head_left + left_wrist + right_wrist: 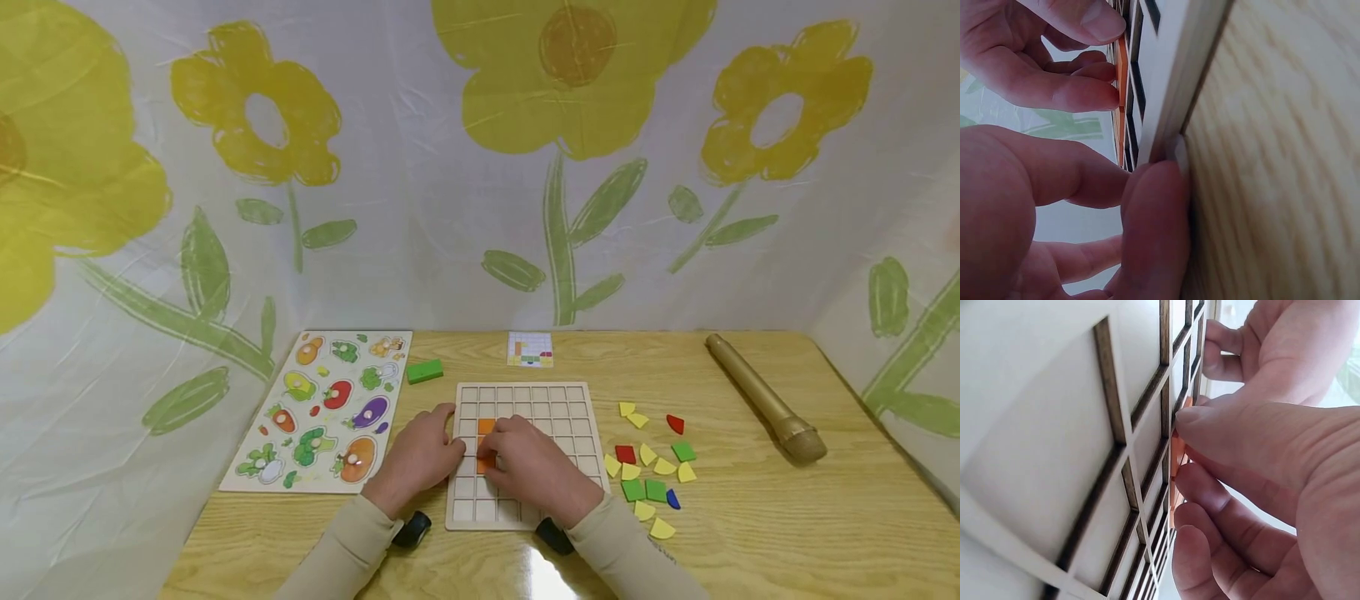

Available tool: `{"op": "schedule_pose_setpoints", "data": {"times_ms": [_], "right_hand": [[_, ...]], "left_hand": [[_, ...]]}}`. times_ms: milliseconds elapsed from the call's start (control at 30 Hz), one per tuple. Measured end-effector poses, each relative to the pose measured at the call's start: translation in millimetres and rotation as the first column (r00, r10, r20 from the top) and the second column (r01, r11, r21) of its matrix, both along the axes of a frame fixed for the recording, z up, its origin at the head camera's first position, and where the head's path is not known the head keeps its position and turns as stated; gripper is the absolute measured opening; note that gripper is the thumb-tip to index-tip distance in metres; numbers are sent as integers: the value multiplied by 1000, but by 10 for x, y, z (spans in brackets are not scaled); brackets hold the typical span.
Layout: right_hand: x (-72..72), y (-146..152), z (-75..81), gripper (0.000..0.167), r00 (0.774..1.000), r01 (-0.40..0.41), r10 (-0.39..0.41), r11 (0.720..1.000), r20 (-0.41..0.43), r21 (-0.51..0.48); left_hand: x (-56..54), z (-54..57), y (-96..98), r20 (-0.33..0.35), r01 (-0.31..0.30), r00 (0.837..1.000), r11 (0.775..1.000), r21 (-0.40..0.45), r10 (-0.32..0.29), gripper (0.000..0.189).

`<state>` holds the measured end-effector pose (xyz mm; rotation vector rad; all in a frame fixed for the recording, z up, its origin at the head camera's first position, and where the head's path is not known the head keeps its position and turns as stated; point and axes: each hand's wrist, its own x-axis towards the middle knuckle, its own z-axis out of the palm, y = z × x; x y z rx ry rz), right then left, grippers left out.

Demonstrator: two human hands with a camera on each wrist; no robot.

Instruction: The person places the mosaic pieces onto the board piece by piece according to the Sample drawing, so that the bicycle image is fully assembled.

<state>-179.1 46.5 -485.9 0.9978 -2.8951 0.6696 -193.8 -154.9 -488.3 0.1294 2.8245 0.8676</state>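
Observation:
A wooden grid board [592,433] lies in front of me, with orange square tiles [487,426] in a column left of its middle. At the board's left edge, my left hand [418,457] grips the rim, one fingertip beside it and another digit over the top in the left wrist view. My right hand [536,468] reaches over the grid and pinches an orange tile [1177,453] between thumb and fingers, low in the cells. The fingers partly hide the orange column. Square cells without tiles surround it.
Yellow, green, red and blue pieces [655,490] lie scattered right of the board. A vegetable puzzle [251,454] lies left, near a green block [425,372]. Behind the board sits a pattern card [530,339]; a gold microphone [757,392] rests at the far right.

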Motion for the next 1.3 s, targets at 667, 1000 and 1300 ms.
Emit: {"op": "schedule_pose_setpoints", "data": {"times_ms": [667,1000,1300], "right_hand": [[-64,309,155,14,994,94,-89,993,70,-73],[-105,1226,109,15,952,287,-279,956,124,-61],[-115,1831,102,18,919,386,-381,921,100,-43]], "left_hand": [[0,2,-16,16,-19,1000,1000,11,19,65],[29,-50,5,12,-18,1000,1000,7,18,65],[21,-37,16,3,-5,1000,999,36,4,65]]}}
